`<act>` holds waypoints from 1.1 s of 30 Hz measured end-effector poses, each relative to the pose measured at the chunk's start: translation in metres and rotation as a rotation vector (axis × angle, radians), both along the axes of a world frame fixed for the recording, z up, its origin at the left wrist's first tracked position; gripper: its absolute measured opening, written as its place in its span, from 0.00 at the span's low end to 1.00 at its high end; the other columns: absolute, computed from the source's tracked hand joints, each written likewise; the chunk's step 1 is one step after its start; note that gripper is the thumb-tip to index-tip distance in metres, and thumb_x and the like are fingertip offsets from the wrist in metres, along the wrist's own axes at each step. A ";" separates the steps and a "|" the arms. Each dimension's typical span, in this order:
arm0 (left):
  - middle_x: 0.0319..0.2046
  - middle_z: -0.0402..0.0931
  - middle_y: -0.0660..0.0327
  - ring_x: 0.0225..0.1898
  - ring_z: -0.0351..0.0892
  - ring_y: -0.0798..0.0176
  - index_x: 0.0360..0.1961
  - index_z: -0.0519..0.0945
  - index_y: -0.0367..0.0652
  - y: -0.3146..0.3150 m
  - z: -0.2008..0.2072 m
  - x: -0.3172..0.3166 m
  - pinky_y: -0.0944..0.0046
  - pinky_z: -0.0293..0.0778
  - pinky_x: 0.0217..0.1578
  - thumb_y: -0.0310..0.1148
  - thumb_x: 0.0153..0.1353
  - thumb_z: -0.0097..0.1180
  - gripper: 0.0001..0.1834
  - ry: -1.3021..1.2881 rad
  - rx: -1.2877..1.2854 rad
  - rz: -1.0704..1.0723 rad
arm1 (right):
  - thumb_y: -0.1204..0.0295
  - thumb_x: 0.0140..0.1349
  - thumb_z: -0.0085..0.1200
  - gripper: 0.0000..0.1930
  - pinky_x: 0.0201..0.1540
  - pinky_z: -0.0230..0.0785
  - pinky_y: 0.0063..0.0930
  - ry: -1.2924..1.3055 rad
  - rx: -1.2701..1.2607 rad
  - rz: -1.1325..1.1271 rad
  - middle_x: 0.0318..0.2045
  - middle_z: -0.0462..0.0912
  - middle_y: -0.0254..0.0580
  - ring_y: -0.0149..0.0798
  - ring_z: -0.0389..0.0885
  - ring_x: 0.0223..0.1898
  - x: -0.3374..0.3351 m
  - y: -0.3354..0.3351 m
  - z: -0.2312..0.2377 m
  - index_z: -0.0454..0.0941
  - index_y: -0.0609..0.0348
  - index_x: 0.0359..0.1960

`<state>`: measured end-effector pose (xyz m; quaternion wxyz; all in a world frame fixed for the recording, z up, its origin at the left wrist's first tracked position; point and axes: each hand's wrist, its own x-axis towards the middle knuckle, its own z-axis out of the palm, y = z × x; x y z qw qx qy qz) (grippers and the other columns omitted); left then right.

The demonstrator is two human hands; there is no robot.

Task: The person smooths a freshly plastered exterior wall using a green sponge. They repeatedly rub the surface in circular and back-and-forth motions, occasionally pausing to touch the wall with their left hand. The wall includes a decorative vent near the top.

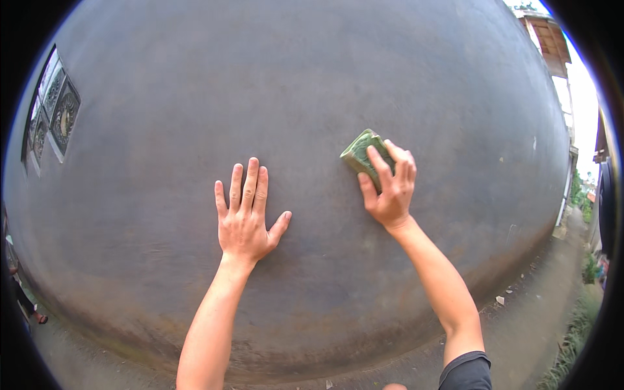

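A smooth dark grey wall (305,97) fills most of the head view. Flat against it lies my left hand (244,224), its fingers stretched out and the thumb spread to the side, with nothing held. To the right and a little higher, my right hand (391,188) grips a green rectangular block (365,151), with the thumb on its lower edge and the fingers over its outer face. The block is tilted and sits at the wall; its side toward the wall is hidden, and I cannot tell its exact kind.
At the far left is a window (53,107) with ornate metalwork. Brown stains mark the wall's lower part. A path (520,325) runs along its foot, with small stone chips (500,300) and grass (575,338) at the right. A person's leg (26,299) shows at the left rim.
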<state>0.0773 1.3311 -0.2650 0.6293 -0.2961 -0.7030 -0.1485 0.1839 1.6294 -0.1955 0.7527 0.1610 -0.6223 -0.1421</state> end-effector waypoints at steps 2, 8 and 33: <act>0.89 0.48 0.59 0.89 0.43 0.46 0.88 0.58 0.53 0.002 -0.002 0.002 0.32 0.35 0.84 0.63 0.70 0.59 0.52 0.000 0.036 0.006 | 0.55 0.67 0.67 0.27 0.75 0.62 0.59 -0.126 0.165 -0.013 0.67 0.80 0.47 0.54 0.79 0.66 0.002 -0.009 -0.026 0.83 0.42 0.68; 0.89 0.47 0.56 0.89 0.41 0.39 0.88 0.59 0.58 0.003 -0.003 0.001 0.30 0.33 0.84 0.64 0.70 0.59 0.50 0.008 0.067 0.038 | 0.51 0.64 0.70 0.29 0.84 0.53 0.58 -0.275 0.439 -0.081 0.70 0.79 0.38 0.43 0.79 0.68 0.010 0.012 -0.035 0.82 0.27 0.68; 0.88 0.49 0.53 0.89 0.44 0.44 0.86 0.65 0.63 0.059 0.008 0.029 0.30 0.38 0.83 0.52 0.72 0.59 0.42 0.026 0.079 0.016 | 0.64 0.65 0.70 0.25 0.75 0.67 0.55 -0.341 0.418 0.098 0.69 0.81 0.44 0.49 0.79 0.70 0.028 0.027 -0.011 0.82 0.45 0.64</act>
